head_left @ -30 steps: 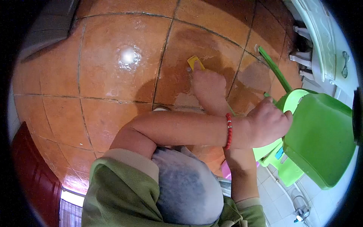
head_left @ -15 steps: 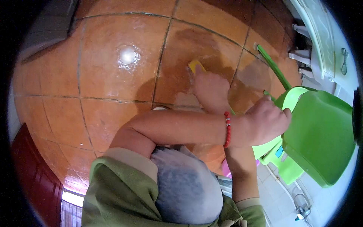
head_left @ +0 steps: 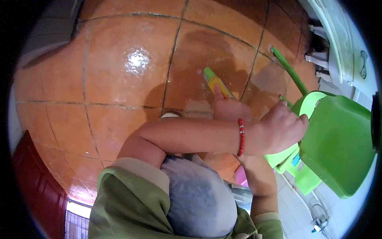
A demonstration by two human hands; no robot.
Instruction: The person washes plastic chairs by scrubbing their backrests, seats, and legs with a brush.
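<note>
My left arm, with a red bead bracelet [head_left: 241,137], crosses in front of me to the right. At its end my left hand [head_left: 280,127] is closed on the edge of a tilted green plastic chair [head_left: 338,147]; part of the grip is hidden. Beyond that forearm, my right hand [head_left: 231,109] grips a narrow yellow-and-green hand tool [head_left: 214,83] whose exact kind I cannot make out. One finger lies along its yellow part, and its green end points up and left over the wet orange tile floor [head_left: 191,59].
A green leg-like bar [head_left: 290,71] stretches from the chair to the floor. White furniture with curved feet [head_left: 317,59] stands at upper right. A tap with a hose [head_left: 317,223] is at lower right, a pink object [head_left: 241,175] below my arms, a dark red door [head_left: 36,191] at lower left.
My right hand has drawn back toward me and slightly right with the tool, so more of the tool, including its green end, now shows. My left hand stays on the chair.
</note>
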